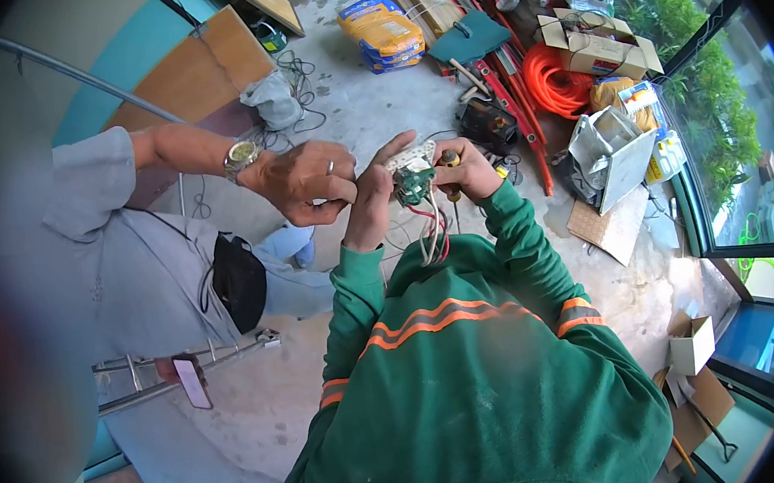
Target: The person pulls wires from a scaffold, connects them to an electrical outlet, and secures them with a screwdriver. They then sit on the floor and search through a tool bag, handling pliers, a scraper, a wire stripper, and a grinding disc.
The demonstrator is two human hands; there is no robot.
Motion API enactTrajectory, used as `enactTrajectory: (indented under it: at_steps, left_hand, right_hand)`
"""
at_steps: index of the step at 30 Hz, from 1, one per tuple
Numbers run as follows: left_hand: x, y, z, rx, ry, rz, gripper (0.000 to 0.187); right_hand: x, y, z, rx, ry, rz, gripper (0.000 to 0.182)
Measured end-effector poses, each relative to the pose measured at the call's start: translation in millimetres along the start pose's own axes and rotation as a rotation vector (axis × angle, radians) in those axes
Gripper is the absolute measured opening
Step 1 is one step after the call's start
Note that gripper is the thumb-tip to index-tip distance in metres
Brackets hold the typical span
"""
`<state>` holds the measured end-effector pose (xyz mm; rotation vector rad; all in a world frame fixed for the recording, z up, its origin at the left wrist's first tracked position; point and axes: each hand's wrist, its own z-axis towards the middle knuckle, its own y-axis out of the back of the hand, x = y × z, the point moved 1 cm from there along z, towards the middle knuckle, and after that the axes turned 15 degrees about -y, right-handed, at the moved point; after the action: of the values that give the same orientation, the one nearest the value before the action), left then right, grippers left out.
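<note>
My left hand (370, 204), in a green sleeve, grips the left side of a small electrical fitting (415, 181) with a white perforated part and a green part. Red and white wires (434, 228) hang from the fitting toward my chest. On its right side my right hand (471, 174) is closed round a screwdriver (450, 159) with a yellow and dark handle, its shaft pointing down; those fingers also meet the fitting's edge. Just left of my left hand is a co-worker's hand (311, 182), with a ring and a wristwatch (242, 157).
The co-worker in grey (142, 265) stands close at the left, beside metal rails (186, 380) and a phone (193, 383). Ahead lie a yellow-blue bag (383, 33), an orange hose coil (558, 82), red bars (512, 104) and a cardboard box (602, 51). Windows border the right.
</note>
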<state>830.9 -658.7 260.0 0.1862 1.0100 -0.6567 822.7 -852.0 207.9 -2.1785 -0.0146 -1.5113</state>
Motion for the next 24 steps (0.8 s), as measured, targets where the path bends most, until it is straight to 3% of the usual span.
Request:
enactTrajectory:
  at_steps: [2,4,7,10,12,15,18,19,22,24]
  left_hand:
    - [3.4,4.1,-1.2,0.014,0.03,0.036,0.065]
    - [3.4,0.4,-6.6,-0.119,0.064,0.009,0.059]
    - [23.5,13.0,-16.1,-0.305,0.103,-0.12,0.048]
    - [45.7,43.9,-35.6,-0.4,0.243,-0.393,0.058]
    - [51.8,58.4,-36.8,-0.366,0.316,-0.356,0.06]
    - [47.1,56.9,-38.9,-0.463,0.345,-0.531,0.058]
    - [37.8,55.1,-35.9,-0.488,0.286,-0.669,0.05]
    - [44.1,64.0,-38.5,-0.484,0.306,-0.692,0.051]
    - [34.3,66.0,-39.5,-0.45,0.246,-0.544,0.051]
    - [38.6,72.0,-40.4,-0.487,0.244,-0.554,0.051]
  right_hand:
    - [-1.5,-3.5,0.4,-0.044,-0.034,-0.047,0.021]
    - [2.7,-10.5,-3.7,-0.11,-0.082,-0.098,0.02]
    - [4.0,-16.6,-9.2,-0.244,0.013,-0.163,0.018]
    - [9.4,-11.3,-22.7,-0.421,0.082,-0.15,0.018]
    - [22.4,-8.7,-33.3,-0.455,0.133,-0.069,0.017]
    - [51.4,-26.9,-63.0,-0.353,0.205,-0.043,0.018]
    - [83.4,-64.4,-94.0,-0.152,0.686,-0.318,0.021]
    - [102.5,-81.8,-109.0,-0.056,0.751,-0.426,0.023]
    - [134.9,-124.9,-135.0,0.253,1.133,-0.512,0.024]
    - [147.1,-131.6,-148.3,0.42,1.038,-0.523,0.023]
